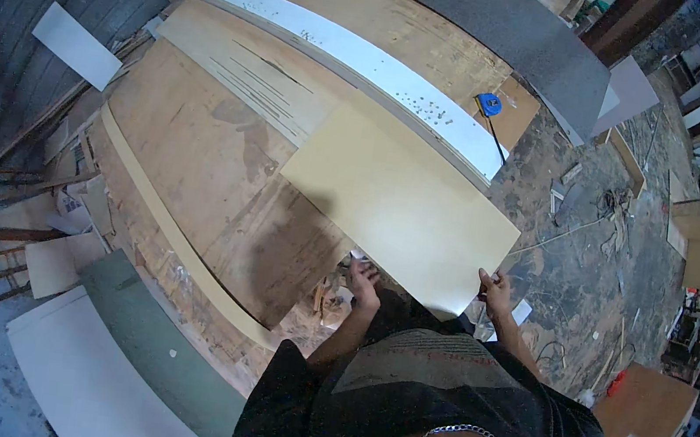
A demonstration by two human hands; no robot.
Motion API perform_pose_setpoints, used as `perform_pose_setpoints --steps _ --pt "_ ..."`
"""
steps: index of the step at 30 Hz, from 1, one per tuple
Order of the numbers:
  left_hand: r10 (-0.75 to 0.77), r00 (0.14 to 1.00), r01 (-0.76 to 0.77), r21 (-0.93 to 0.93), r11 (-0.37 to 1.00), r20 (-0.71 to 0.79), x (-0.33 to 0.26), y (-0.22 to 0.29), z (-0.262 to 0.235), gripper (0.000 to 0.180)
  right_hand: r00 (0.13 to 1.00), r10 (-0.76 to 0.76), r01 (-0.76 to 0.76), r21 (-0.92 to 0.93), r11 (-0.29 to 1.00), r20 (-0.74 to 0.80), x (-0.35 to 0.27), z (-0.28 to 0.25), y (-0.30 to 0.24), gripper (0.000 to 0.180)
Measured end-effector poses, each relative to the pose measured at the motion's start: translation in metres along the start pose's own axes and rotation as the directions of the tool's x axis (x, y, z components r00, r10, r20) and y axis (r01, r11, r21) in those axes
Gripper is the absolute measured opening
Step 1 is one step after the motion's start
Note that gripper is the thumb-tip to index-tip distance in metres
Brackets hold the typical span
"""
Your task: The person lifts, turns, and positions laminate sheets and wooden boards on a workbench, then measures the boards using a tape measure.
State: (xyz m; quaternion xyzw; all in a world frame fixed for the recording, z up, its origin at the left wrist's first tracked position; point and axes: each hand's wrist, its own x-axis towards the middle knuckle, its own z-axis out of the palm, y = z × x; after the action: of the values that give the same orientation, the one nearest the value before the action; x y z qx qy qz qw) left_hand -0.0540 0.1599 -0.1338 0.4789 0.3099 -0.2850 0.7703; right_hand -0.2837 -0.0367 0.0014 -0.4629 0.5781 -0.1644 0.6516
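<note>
A smooth cream-yellow board (401, 199) lies tilted across the work table, its near right corner reaching past the table edge toward my body. My right hand (496, 298) pinches that board by its right edge, close to the near corner. Beside the near long edge is my left hand (363, 287), its fingers curled. A small pale, shiny bit shows at the left fingertips, too small to name. Beyond the board runs a long white strip (344, 59) scattered with small bits. A blue tape measure (489, 104) sits at its right end.
The brown plywood table top (190, 153) carries a narrow cream strip (157, 206) on the left. Green and white sheets (92, 361) lie lower left. A dark grey panel (499, 26) spans the far side. Cables and offcuts litter the floor (576, 248) at right.
</note>
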Motion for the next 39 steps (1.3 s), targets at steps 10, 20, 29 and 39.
perform_pose_setpoints --steps 10,20,29,39 --pt "0.202 0.903 -0.364 0.425 0.829 0.380 -0.091 0.017 0.022 0.038 0.991 -0.076 0.067 0.080 0.995 0.115 0.031 -0.001 0.034 0.032" --pt "0.451 0.723 -0.670 0.372 0.643 0.523 -0.087 0.017 0.053 0.039 0.965 -0.250 0.227 0.222 0.948 0.081 0.017 -0.002 0.011 0.055" --pt "0.160 0.903 -0.101 -0.166 0.981 0.399 -0.105 0.122 0.071 0.039 0.853 -0.388 0.290 0.303 0.908 0.348 -0.079 -0.027 -0.085 0.054" --pt "0.301 0.580 0.006 -0.374 0.927 0.757 -0.178 0.180 0.118 0.029 0.571 -0.769 0.559 0.549 0.621 0.289 -0.110 -0.058 -0.118 0.045"
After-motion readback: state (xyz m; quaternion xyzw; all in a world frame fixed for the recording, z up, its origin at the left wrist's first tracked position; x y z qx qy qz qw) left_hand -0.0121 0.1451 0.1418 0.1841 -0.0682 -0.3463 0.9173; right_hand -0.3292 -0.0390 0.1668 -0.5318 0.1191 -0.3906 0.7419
